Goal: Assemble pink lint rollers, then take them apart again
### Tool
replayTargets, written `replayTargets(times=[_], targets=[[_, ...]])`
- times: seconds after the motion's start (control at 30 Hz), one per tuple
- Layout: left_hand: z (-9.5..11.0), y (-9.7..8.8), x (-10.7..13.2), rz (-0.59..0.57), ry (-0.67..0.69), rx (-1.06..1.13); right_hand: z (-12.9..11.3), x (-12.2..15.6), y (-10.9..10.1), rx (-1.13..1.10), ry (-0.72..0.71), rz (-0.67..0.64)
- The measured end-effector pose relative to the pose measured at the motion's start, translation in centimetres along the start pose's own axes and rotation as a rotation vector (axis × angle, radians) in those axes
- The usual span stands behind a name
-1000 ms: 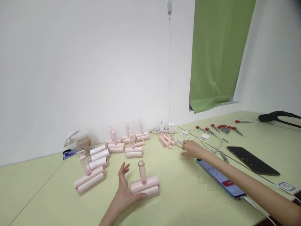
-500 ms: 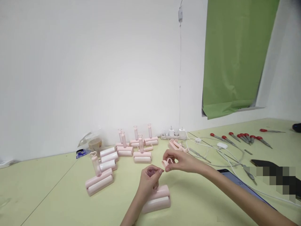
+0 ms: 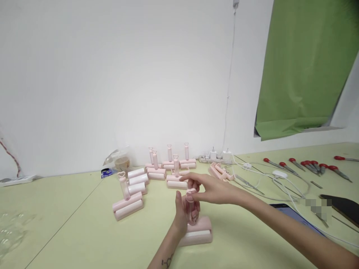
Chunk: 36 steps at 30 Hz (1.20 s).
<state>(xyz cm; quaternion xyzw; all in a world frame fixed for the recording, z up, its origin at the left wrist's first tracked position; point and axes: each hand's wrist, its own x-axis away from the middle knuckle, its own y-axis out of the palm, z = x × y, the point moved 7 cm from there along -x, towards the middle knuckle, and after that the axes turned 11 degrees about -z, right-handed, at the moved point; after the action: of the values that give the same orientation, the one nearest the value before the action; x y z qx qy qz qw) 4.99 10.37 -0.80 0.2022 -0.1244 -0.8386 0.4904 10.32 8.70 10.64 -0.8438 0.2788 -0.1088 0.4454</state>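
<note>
Close in front of me a pink lint roller (image 3: 198,236) rests on the table with its translucent handle (image 3: 190,209) upright. My left hand (image 3: 180,218) wraps its fingers behind that handle, thumb raised on the left side. At the handle's top sits a small pink end cap (image 3: 191,192), pinched between the thumb and fingers of my right hand (image 3: 214,189). Whether the cap is fully seated cannot be made out. Another lint roller (image 3: 175,182), its handle upright, stands just behind my hands. Further left is one more lint roller (image 3: 128,206) with a looped cap on top.
Several finished-looking rollers (image 3: 157,173) stand toward the wall, beside white sticky rolls (image 3: 137,179). Pink parts (image 3: 220,172) lie near a power strip (image 3: 214,160). Cables, red-handled tools (image 3: 310,164) and a tablet (image 3: 297,218) spread along the right. A plastic bag (image 3: 120,160) sits back left.
My right hand has brought the pink cap left onto the handle's top. My left hand has shifted from the handle's top to around its side. The view has turned slightly left.
</note>
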Motion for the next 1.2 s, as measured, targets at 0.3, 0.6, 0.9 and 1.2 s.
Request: replayTargets(times=[0.3,0.6,0.9,1.2], targets=[[-0.3,0.0,0.1,0.066,-0.107,-0.021,1.0,0.0,0.7,-0.024,-0.062,0.209],[-1.3,-0.5,-0.2,0.097,-0.204,-0.050,1.0,0.2,1.2,-0.059,-0.108,0.148],[-0.3,-0.3,0.3,0.235,-0.068,0.008,0.6,-0.6,1.3,-0.044,-0.039,0.225],[-0.3,-0.7,0.7,0.360,-0.060,0.000,2.0,-2.0,4.3,-0.441,-0.088,0.083]])
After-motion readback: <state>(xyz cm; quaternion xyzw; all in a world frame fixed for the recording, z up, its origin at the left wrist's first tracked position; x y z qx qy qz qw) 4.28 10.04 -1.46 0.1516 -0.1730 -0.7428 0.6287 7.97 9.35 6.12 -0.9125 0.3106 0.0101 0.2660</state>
